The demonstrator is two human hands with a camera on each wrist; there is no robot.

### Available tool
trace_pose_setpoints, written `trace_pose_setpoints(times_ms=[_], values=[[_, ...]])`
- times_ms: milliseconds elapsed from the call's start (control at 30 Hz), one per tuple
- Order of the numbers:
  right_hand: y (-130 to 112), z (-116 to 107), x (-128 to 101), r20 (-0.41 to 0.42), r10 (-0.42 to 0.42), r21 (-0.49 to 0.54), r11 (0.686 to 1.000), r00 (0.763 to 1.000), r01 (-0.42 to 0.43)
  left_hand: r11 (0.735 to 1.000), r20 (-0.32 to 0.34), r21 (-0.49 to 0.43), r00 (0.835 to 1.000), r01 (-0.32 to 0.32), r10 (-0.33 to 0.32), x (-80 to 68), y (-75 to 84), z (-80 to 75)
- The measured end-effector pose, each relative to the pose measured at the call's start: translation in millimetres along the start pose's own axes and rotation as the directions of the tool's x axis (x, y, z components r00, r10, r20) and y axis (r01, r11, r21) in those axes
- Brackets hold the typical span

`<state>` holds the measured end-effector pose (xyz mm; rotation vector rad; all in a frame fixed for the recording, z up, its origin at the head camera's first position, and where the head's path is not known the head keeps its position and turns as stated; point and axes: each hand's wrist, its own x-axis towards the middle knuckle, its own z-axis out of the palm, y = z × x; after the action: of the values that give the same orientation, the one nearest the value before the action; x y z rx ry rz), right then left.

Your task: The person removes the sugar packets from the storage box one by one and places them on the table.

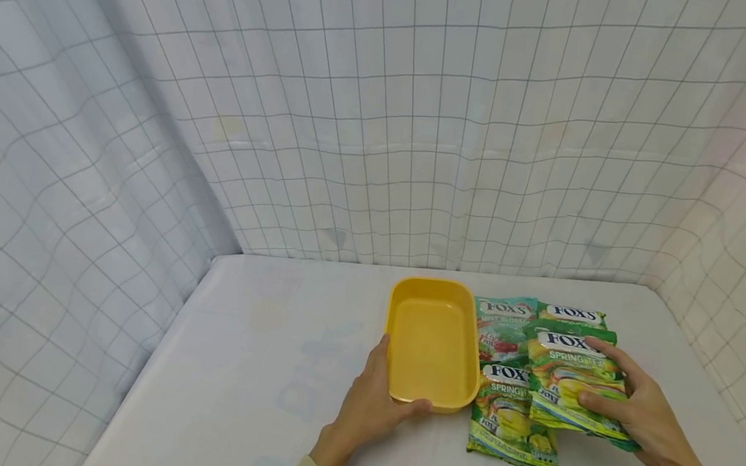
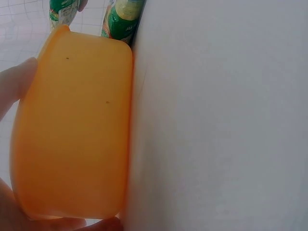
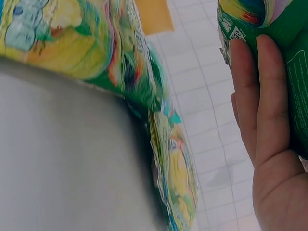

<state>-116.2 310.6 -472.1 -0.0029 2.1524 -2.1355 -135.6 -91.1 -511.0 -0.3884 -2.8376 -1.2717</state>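
- Yellow plastic tray (image 1: pixel 431 342) sits on the white table (image 1: pixel 254 371), its long axis running away from us; our left hand (image 1: pixel 377 402) grips its near left corner, thumb on the near rim, fingers curled on the left wall.
- Just right of the tray, touching its side, lie the green candy packets (image 1: pixel 509 415), overlapping.
- Our right hand (image 1: pixel 637 411) is the nearer one to them: it pinches the top packet (image 1: pixel 569 380), thumb above and fingers beneath, lifting its right edge off the pile.
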Motion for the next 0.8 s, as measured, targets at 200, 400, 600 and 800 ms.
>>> trace_pose_setpoints(times_ms=[200,400,600,800], values=[[5,-15,-6,-0.004,0.023,0.011,1.0,1.0,-0.023,1.0,0.01,-0.003,1.0,0.025,-0.025,-2.1,0.8,0.1],[13,-29,-10,-0.025,0.068,-0.012,0.998,0.997,-0.068,0.999,0.01,-0.006,0.999,0.035,-0.035,-3.6,0.7,-0.4],[20,-38,-14,-0.031,0.103,-0.033,0.994,0.994,-0.104,0.999,0.015,0.003,0.999,0.036,-0.036,-2.1,0.1,-0.7],[28,-43,-16,-0.009,0.123,-0.041,0.992,0.992,-0.123,1.0,0.014,0.001,1.0,0.027,-0.027,0.2,-0.6,0.4]])
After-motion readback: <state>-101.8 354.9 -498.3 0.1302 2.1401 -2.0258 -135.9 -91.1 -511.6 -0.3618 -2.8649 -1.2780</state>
